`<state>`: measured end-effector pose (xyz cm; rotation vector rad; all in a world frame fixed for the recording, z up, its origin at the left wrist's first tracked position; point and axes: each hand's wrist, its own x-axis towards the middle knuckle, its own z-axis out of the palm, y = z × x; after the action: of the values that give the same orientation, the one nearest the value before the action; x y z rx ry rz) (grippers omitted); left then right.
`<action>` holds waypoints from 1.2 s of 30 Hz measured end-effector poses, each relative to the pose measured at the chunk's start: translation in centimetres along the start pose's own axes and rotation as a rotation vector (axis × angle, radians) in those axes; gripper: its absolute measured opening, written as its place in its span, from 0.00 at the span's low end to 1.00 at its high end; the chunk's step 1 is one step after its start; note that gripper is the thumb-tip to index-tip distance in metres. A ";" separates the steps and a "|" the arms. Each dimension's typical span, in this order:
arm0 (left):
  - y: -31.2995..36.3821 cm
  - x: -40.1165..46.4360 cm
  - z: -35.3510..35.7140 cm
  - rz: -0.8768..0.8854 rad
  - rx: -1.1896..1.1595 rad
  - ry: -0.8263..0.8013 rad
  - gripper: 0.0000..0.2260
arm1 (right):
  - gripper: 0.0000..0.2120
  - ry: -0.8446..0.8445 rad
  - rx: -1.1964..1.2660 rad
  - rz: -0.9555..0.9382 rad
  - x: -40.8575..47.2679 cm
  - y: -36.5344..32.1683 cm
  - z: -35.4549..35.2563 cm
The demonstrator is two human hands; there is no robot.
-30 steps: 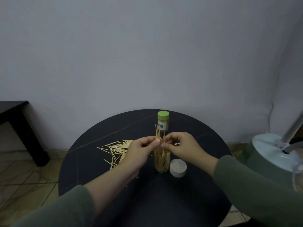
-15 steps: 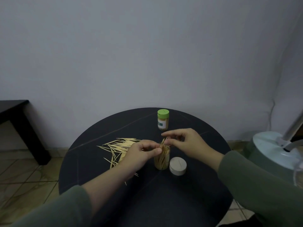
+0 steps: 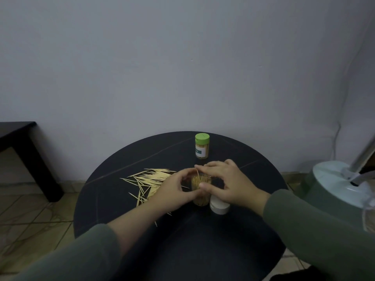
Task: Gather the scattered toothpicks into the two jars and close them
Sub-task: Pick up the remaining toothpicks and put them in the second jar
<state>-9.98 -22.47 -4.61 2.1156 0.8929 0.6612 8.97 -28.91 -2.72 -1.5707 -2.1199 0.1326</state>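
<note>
My left hand and right hand cupped around the clear open toothpick jar, round black desk, loose wooden toothpicks left, green-lidded jar behind, white lid beside

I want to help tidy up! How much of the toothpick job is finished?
Done: the jar with the green lid is closed. In hand: both hands, left hand and right hand, curl around the open jar, already holding many toothpicks. Left: the scattered toothpicks on the table and the white lid beside the jar.
</note>
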 end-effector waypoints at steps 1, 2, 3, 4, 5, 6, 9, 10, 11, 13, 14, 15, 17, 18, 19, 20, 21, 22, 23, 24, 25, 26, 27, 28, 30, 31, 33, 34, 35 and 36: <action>-0.1 0.1 0.0 -0.001 0.011 0.016 0.26 | 0.29 -0.028 -0.013 -0.016 -0.1 -0.2 0.1; -0.3 0.3 -0.2 0.001 0.020 0.029 0.26 | 0.29 -0.054 -0.029 -0.031 -0.1 -0.4 0.2; -0.4 0.4 -0.3 0.006 0.022 0.037 0.25 | 0.28 -0.078 -0.049 -0.041 -0.1 -0.5 0.3; -0.6 0.5 -0.5 0.009 0.022 0.037 0.25 | 0.27 -0.097 -0.068 -0.042 -0.1 -0.5 0.5; -0.6 0.5 -0.6 0.011 0.022 0.034 0.25 | 0.26 -0.104 -0.081 -0.040 -0.1 -0.5 0.7; -0.7 0.5 -0.7 0.010 0.024 0.032 0.24 | 0.26 -0.091 -0.088 -0.040 0.0 -0.5 0.9; -0.9 0.6 -0.6 0.013 0.031 0.046 0.23 | 0.28 0.066 -0.122 -0.111 0.0 -0.4 1.0; -0.9 0.5 -0.6 0.014 0.031 0.051 0.22 | 0.30 0.108 -0.136 -0.150 0.0 -0.4 1.0; -0.9 0.5 -0.6 0.014 0.028 0.056 0.22 | 0.31 0.115 -0.149 -0.189 0.0 -0.4 0.9; -1.0 0.5 -0.5 0.013 0.018 0.063 0.20 | 0.31 0.070 -0.178 -0.258 0.1 -0.3 0.8; -1.0 0.6 -0.5 0.013 0.015 0.066 0.19 | 0.29 0.056 -0.190 -0.283 0.2 -0.3 0.9; -1.0 0.5 -0.5 0.018 0.011 0.067 0.17 | 0.28 0.055 -0.196 -0.297 0.2 -0.2 1.0; -1.1 0.5 -0.6 0.027 0.005 0.058 0.17 | 0.26 0.046 -0.197 -0.284 0.3 0.2 1.2; -1.1 0.5 -0.6 0.031 0.008 0.052 0.18 | 0.25 0.034 -0.190 -0.274 0.3 0.3 1.3; -1.1 0.5 -0.6 0.032 0.013 0.050 0.20 | 0.25 0.030 -0.175 -0.271 0.3 0.5 1.4; -1.1 0.5 -0.7 0.032 0.018 0.052 0.21 | 0.24 0.044 -0.160 -0.276 0.2 0.6 1.5; -1.1 0.6 -0.7 0.029 0.022 0.056 0.21 | 0.22 0.078 -0.151 -0.287 0.2 0.7 1.5; -1.2 0.6 -0.7 0.027 0.026 0.057 0.21 | 0.21 0.125 -0.149 -0.297 0.2 0.7 1.5; -1.1 0.6 -0.7 0.027 0.034 0.056 0.21 | 0.21 0.166 -0.151 -0.301 0.3 0.6 1.5; -1.1 0.6 -0.7 0.027 0.042 0.054 0.20 | 0.22 0.185 -0.157 -0.295 0.4 0.4 1.6; -1.0 0.6 -0.7 0.025 0.045 0.053 0.20 | 0.25 0.174 -0.172 -0.279 0.5 0.2 1.5; -1.0 0.6 -0.7 0.019 0.041 0.051 0.22 | 0.28 0.141 -0.194 -0.257 0.6 0.0 1.5; -1.0 0.6 -0.7 0.014 0.034 0.051 0.23 | 0.30 0.096 -0.212 -0.229 0.7 -0.1 1.5; -1.1 0.6 -0.7 0.012 0.029 0.051 0.25 | 0.32 0.054 -0.216 -0.201 0.8 -0.1 1.6; -1.1 0.7 -0.7 0.012 0.026 0.048 0.24 | 0.33 0.033 -0.193 -0.184 0.8 -0.2 1.7; -1.1 0.7 -0.7 0.012 0.034 0.047 0.23 | 0.31 0.062 -0.183 -0.193 0.8 -0.1 1.8; -1.0 0.6 -0.8 0.011 0.064 0.047 0.23 | 0.28 0.159 -0.191 -0.223 0.7 0.1 1.9; -1.0 0.6 -0.8 0.007 0.069 0.045 0.24 | 0.26 0.197 -0.200 -0.228 0.7 0.2 1.9; -0.9 0.6 -0.9 0.004 0.065 0.043 0.24 | 0.25 0.223 -0.206 -0.230 0.7 0.5 1.9; -0.9 0.5 -0.9 0.002 0.058 0.043 0.24 | 0.25 0.235 -0.204 -0.229 0.6 0.7 1.9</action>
<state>-10.62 -21.23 -4.71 2.1612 0.9435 0.6914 8.60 -27.69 -4.42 -1.3613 -2.1565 -0.3389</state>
